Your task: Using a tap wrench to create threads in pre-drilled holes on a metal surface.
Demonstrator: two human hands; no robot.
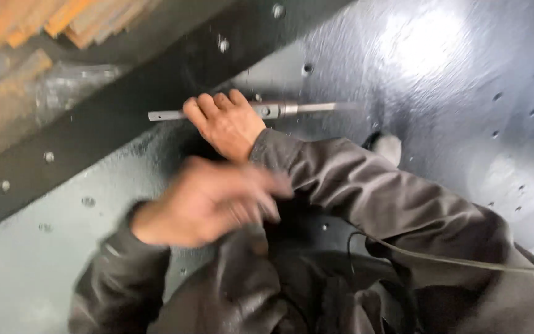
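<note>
My right hand [225, 122] is closed around a long grey metal rod [292, 109] that lies across a painted steel plate [440, 74]. The rod sticks out to the left of my fist and runs on to the right, where it thickens at a collar. My left hand [214, 201] hovers nearer to me, blurred by motion, with fingers loosely curled and nothing seen in it. Both arms wear dark brown sleeves.
The steel plate has several small round holes [307, 68]. A dark raised beam [94, 124] crosses diagonally at upper left. Rusty orange bars [44, 18] lie beyond it. A thin cable [465, 263] trails over my right sleeve.
</note>
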